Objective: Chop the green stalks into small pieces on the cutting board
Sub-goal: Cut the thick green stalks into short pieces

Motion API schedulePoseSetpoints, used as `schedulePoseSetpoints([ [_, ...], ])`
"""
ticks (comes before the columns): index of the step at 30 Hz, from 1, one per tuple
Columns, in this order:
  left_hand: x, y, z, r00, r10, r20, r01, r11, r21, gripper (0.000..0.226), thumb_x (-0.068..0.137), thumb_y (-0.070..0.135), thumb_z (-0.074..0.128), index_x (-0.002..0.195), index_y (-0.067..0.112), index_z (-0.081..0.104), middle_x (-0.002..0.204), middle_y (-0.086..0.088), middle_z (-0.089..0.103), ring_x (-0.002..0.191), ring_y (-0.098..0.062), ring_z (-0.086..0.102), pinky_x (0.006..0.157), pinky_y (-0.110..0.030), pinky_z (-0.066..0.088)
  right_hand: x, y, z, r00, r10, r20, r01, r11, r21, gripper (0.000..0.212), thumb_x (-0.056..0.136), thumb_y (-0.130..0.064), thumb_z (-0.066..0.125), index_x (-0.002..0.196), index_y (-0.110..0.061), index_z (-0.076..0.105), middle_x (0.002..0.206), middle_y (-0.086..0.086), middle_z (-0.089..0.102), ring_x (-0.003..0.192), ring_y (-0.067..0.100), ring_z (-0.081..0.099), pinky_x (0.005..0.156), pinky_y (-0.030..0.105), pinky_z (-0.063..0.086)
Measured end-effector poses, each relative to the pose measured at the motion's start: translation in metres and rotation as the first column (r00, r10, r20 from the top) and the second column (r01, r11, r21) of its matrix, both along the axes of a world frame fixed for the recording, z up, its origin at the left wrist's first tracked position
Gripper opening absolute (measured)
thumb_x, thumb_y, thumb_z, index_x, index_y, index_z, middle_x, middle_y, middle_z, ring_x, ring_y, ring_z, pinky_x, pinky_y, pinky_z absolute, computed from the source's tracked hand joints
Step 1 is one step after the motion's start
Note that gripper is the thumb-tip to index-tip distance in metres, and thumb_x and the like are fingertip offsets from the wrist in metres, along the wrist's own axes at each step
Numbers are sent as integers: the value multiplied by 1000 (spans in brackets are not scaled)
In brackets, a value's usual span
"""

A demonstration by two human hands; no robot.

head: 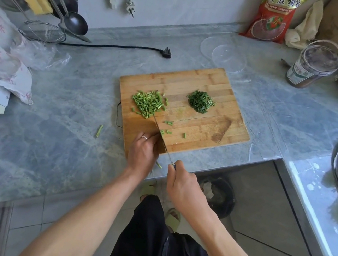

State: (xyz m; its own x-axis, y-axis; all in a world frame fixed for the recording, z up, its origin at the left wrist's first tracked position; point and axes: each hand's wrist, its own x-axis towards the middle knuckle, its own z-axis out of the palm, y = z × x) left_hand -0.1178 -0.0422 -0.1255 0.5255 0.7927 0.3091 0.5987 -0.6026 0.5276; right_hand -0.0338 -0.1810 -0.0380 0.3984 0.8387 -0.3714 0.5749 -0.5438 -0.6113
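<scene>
Your right hand [182, 184] grips the knife [161, 136] handle while your left hand [143, 148], fingers curled, pins the last stalks [161, 131] on the board [213, 84]; they look firm, light and roll-prone, so hold near the cut.

The near right part of the cutting board [206, 133] lies bare, with only a few stray cut pieces [168, 127] scattered near the knife blade [160, 133]. A pile of light green pieces [148, 103] fills the board's far left, and a darker chopped pile [201, 101] sits toward the far right, with a bare strip of wood between them. The left hand [143, 152] covers the near left corner, pressed beside the blade. Left of the board the counter [69, 103] is open, save one stalk piece [99, 131]. Beyond the board stand clear lids [228, 57], a black plug [166, 52], and a jar [312, 65] that seems open.
</scene>
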Motion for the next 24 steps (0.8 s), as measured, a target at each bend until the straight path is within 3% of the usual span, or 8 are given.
schedulePoseSetpoints([
  [2, 2, 1, 0, 999, 37, -1, -37, 999, -38, 27, 82, -1, 68, 105, 10, 75, 99, -3, 74, 90, -25, 58, 73, -35, 51, 1, 2, 0, 1000, -9, -8, 9, 1000, -23, 38, 97, -47, 13, 93, -17, 36, 73, 3, 45, 55, 21, 40, 51, 29, 29],
  [5, 1, -4, 5, 1000, 15, -14, -15, 999, -35, 30, 81, -2, 68, 109, 8, 74, 100, -4, 73, 90, -25, 57, 76, -33, 50, 2, -12, 0, 1000, 17, 23, -16, 1000, -21, 38, 95, -45, 10, 91, -16, 35, 77, 7, 50, 52, 21, 40, 46, 25, 27],
  [7, 1, -2, 7, 1000, 12, -6, -13, 999, -35, 30, 82, -3, 67, 110, 7, 74, 100, -6, 73, 88, -25, 56, 76, -34, 50, 0, -21, 1, 1000, -9, -3, 9, 999, -32, 36, 100, -42, 16, 91, -14, 37, 76, 12, 56, 53, 26, 46, 45, 32, 34],
  [9, 2, -5, 8, 1000, 20, 5, -20, 999, -28, 31, 82, -4, 66, 110, 6, 73, 99, -6, 73, 87, -26, 55, 75, -35, 50, -1, -17, 1, 997, -61, -54, 61, 998, -17, 33, 102, -41, 25, 91, -14, 39, 73, 15, 56, 56, 31, 51, 51, 44, 41],
  [13, 4, -7, 10, 999, 33, 14, -32, 998, -60, 32, 82, -6, 65, 109, 8, 73, 103, -3, 73, 90, -25, 57, 71, -34, 51, 8, 10, 2, 991, -91, -94, 93, 996, 17, 31, 103, -39, 29, 91, -13, 42, 77, 14, 59, 66, 32, 56, 60, 44, 44],
  [17, -4, -2, 6, 1000, -9, 28, 11, 997, -77, 35, 80, -12, 64, 110, 5, 72, 111, -5, 71, 97, -30, 64, 81, -39, 55, 21, 12, 4, 979, -107, -172, 116, 992, 46, 38, 103, -38, 31, 82, -9, 44, 67, 6, 49, 61, 21, 43, 59, 35, 38],
  [20, -5, -1, 11, 999, 14, 33, -11, 995, -104, 31, 78, -13, 67, 104, 1, 73, 108, -9, 72, 92, -31, 68, 76, -36, 56, 28, 7, 8, 976, -116, -186, 134, 987, 86, 40, 103, -37, 32, 77, -8, 39, 63, 6, 41, 57, 19, 33, 53, 32, 30],
  [24, -3, 1, 12, 1000, 20, 0, -20, 998, -53, 19, 79, -9, 69, 95, 0, 75, 96, -11, 74, 87, -32, 68, 73, -38, 58, 23, 0, 17, 989, -26, -144, 42, 993, 111, 35, 105, -26, 31, 71, -21, 29, 62, -2, 34, 59, 22, 30, 55, 31, 26],
])
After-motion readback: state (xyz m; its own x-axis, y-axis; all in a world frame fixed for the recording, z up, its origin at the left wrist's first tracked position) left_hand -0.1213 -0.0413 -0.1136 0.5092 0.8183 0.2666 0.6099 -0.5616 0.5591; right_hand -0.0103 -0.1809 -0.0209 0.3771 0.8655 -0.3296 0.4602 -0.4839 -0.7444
